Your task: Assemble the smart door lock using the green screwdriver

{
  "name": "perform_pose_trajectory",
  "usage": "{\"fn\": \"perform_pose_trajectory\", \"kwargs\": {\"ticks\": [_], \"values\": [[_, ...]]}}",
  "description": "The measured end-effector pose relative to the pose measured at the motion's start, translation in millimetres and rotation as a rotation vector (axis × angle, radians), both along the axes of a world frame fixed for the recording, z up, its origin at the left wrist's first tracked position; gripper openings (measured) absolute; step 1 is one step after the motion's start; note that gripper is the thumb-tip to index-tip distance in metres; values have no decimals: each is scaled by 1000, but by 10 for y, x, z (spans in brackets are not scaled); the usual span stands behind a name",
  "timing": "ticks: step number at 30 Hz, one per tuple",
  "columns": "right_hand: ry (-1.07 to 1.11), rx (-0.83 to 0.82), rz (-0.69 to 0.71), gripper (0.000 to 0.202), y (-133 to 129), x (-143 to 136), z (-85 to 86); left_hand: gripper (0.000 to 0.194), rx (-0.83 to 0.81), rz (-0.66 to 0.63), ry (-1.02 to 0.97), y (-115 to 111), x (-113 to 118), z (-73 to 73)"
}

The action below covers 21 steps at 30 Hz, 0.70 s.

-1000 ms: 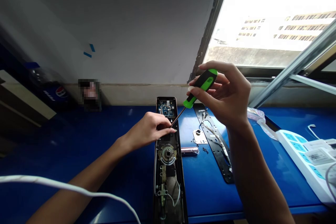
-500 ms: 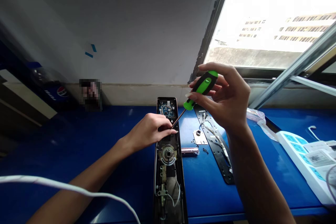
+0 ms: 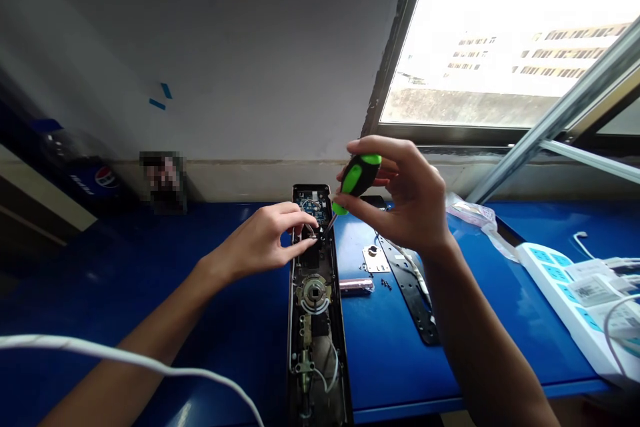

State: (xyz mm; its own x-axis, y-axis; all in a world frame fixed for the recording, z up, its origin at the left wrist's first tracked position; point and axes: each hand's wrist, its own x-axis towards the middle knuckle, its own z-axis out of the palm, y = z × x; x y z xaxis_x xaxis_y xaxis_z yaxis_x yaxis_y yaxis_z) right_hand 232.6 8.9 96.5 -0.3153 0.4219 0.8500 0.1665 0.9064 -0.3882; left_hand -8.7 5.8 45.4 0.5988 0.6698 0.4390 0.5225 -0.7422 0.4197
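Note:
My right hand [image 3: 407, 203] is closed around the black-and-green handle of a screwdriver [image 3: 359, 177]. Its shaft slants down and left, with the tip at the inner right side of a long black lock housing [image 3: 345, 373]. My left hand [image 3: 273, 237] reaches over the housing from the left, thumb and forefinger slightly apart beside the screwdriver tip. Just above these fingers sits a blue circuit board [image 3: 307, 202]. Lower in the housing are a round metal spindle part [image 3: 315, 292] and a white wire [image 3: 333, 373]. Any screw under the tip is too small to make out.
Right of the housing lie a square metal plate [image 3: 375, 258], small screws [image 3: 386, 284], a wrapped cylinder [image 3: 356, 287] and a black perforated plate [image 3: 407, 293]. A white power strip [image 3: 555, 287] stands far right. A white cable [image 3: 125, 357] crosses the lower left.
My left thumb and forefinger have come off the screwdriver shaft and parted a little. My right hand has lowered and moved left with the screwdriver. The view has shifted slightly.

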Motion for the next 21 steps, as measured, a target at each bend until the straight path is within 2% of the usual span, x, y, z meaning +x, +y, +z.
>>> {"fn": "perform_pose_trajectory", "kwargs": {"ticks": [3,8,21], "values": [[-61,7,8,52,-1,-26,-25,17,-38,-30,47,10,-24,32],[-113,13,-8,51,-2,-37,-33,18,-28,-38,103,15,12,-1],[-127,40,-53,51,1,-46,-60,19,-27,-49,86,47,6,-49]]}}
